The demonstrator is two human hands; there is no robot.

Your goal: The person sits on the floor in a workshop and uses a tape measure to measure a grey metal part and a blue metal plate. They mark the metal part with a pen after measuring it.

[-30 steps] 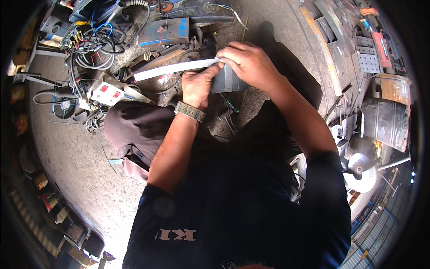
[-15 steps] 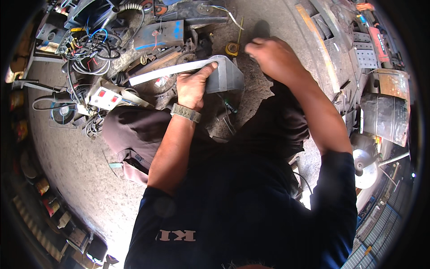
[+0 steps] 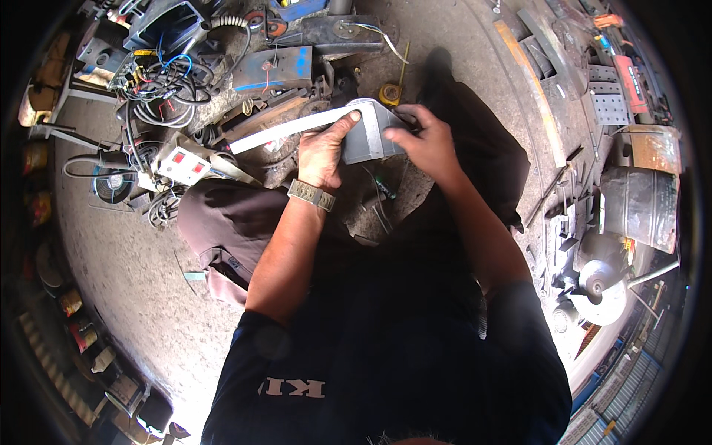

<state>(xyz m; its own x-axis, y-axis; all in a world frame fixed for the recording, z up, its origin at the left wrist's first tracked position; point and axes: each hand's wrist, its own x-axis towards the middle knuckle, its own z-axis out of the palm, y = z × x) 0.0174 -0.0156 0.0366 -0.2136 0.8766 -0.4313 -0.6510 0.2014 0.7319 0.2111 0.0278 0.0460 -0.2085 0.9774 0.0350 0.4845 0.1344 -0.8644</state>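
Note:
In front of my lap is a grey folded sheet piece [image 3: 362, 144] with angled sides. A long pale flat strip [image 3: 268, 129] reaches left from its top. My left hand [image 3: 319, 157], with a watch on the wrist, is closed round the strip's right end, its thumb pressed on the corner where strip and piece meet. At the right edge of the grey piece my right hand [image 3: 432, 147] grips with its thumb on the near face; its other fingers lie along the far side, partly hidden. Whether strip and piece are joined, I cannot tell.
Beyond my hands lie a yellow tape measure [image 3: 390, 93] and a blue-marked metal box section [image 3: 276, 69]. At the left are tangled cables [image 3: 169, 98] and a white box with red switches [image 3: 185, 162]. A large disc [image 3: 599, 289] and metal scraps lie right.
My right hand has come down and left from the floor beyond and now holds the grey piece's right edge. The left hand keeps its hold, shifted slightly in view.

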